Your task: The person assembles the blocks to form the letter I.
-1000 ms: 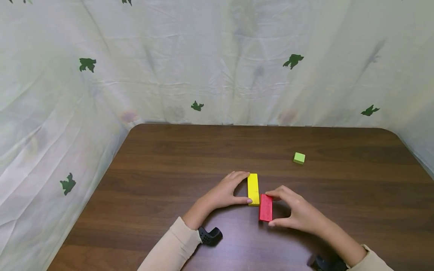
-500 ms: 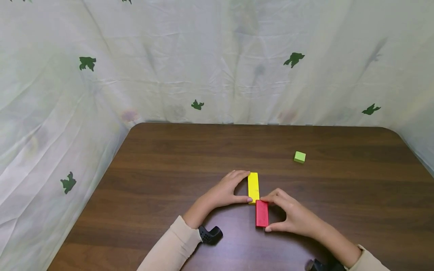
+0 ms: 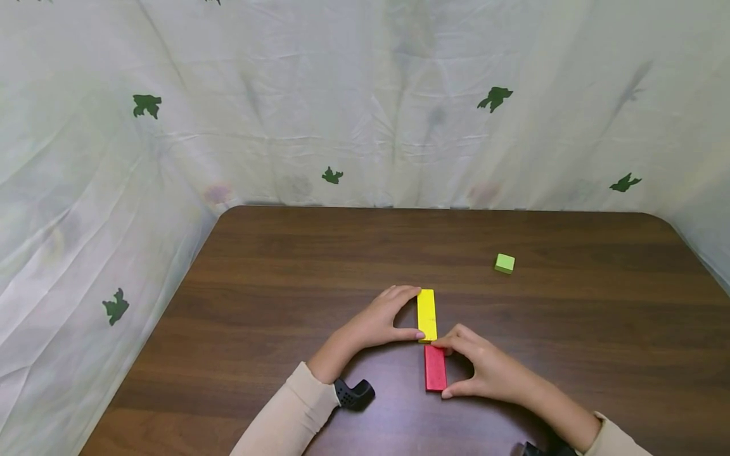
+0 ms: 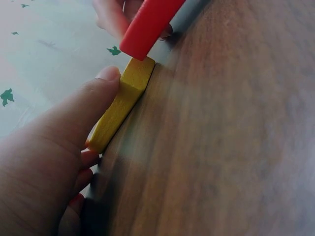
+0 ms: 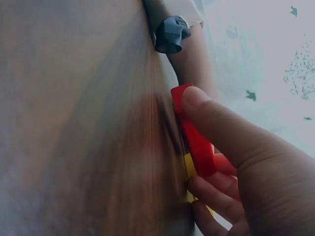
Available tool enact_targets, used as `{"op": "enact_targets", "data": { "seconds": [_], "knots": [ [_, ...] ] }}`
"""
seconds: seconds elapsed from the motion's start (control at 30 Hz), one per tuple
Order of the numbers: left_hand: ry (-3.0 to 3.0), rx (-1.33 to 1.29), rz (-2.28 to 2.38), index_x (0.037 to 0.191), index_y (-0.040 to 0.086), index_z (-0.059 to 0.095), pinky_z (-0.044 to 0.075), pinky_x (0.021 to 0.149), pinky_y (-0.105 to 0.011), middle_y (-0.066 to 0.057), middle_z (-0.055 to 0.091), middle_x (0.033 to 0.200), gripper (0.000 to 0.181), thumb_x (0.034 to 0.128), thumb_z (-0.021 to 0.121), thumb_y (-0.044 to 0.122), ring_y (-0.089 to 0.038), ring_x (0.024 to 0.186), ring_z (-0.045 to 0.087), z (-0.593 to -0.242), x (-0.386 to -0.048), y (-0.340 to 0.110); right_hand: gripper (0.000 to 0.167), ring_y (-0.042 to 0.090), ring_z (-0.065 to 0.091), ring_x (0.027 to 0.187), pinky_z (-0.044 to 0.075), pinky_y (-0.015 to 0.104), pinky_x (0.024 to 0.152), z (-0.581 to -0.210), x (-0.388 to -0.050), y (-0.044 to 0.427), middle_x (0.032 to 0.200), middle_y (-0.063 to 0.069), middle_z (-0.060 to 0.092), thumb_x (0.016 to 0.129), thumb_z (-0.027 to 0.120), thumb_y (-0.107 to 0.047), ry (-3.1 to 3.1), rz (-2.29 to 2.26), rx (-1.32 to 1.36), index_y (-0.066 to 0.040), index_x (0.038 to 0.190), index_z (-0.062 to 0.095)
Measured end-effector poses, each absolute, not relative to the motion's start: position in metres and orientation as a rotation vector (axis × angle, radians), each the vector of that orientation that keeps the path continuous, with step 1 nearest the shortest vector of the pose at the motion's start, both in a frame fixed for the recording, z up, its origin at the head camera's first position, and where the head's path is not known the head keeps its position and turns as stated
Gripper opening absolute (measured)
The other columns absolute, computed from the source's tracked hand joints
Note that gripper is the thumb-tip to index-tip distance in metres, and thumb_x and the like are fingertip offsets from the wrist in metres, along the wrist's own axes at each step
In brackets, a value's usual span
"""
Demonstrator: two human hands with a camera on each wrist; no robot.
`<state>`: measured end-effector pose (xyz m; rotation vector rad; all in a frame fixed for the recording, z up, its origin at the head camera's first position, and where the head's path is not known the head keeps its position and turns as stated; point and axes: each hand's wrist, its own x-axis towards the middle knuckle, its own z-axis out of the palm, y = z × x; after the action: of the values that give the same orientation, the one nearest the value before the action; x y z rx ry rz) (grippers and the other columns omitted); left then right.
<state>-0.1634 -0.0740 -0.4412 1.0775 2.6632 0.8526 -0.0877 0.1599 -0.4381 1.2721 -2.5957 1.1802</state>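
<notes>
1. A brown, wood-grained table with rounded far corners (image 3: pixel 285 266) bears a yellow, flat, oblong block (image 3: pixel 426 315) and a small, light-green, squarish block (image 3: pixel 504 263).
2. The left hand (image 3: pixel 376 324) pinches the yellow block lengthwise, thumb at its near end and fingers at its far end; that block lies flat on the tabletop, its long side running away from the person.
3. The right hand (image 3: pixel 493 366) grips a red, flat, oblong block (image 3: pixel 435 368) by its two ends, thumb at the near end and fingers at the far one.
4. The red block is just beyond the yellow block's near end, on the person's side. Both wrist views show it raised off the wood; whether the two blocks touch cannot be told.
5. The green block sits well apart from both hands, farther back and to the right.
6. A black, curved wrist device (image 3: pixel 355 396) juts from under the left beige cloth sleeve (image 3: pixel 285 415).
7. Behind the table hangs a pale, creased cloth (image 3: pixel 365 95) with dark-green leaf-like shapes.
</notes>
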Motion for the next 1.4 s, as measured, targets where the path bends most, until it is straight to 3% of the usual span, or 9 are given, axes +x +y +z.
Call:
{"op": "enact_targets", "data": {
  "seconds": [0.57,0.9,1.4],
  "knots": [
    [2.661,1.081,0.855,0.138,0.010,0.034,0.024,0.102,-0.036,-0.004,0.038,0.136,0.079,0.0769,0.065,0.049,-0.018,0.126,0.030,-0.4401,-0.1631,-0.0740,0.068,0.007,0.047,0.096,0.043,0.024,0.081,-0.4417,-0.0844,0.1569,0.110,-0.008,0.043,0.066,0.075,-0.046,-2.615,1.055,1.279,-0.012,0.120,0.052],
    [2.673,1.111,0.863,0.137,0.008,0.035,0.026,0.102,-0.033,-0.004,0.039,0.134,0.078,0.0761,0.067,0.046,-0.017,0.124,0.032,-0.4394,-0.1628,-0.0743,0.056,0.010,0.047,0.094,0.041,0.022,0.080,-0.4429,-0.0865,0.1569,0.110,-0.006,0.043,0.072,0.075,-0.034,-2.527,1.121,1.356,-0.016,0.118,0.050],
    [2.678,1.123,0.858,0.137,0.008,0.035,0.026,0.102,-0.034,-0.005,0.039,0.134,0.078,0.0767,0.066,0.047,-0.018,0.124,0.032,-0.4392,-0.1627,-0.0742,0.053,0.007,0.046,0.092,0.042,0.022,0.077,-0.4443,-0.0866,0.1571,0.105,-0.007,0.044,0.074,0.073,-0.034,-2.526,1.115,1.321,-0.015,0.119,0.054]
  ]
}}
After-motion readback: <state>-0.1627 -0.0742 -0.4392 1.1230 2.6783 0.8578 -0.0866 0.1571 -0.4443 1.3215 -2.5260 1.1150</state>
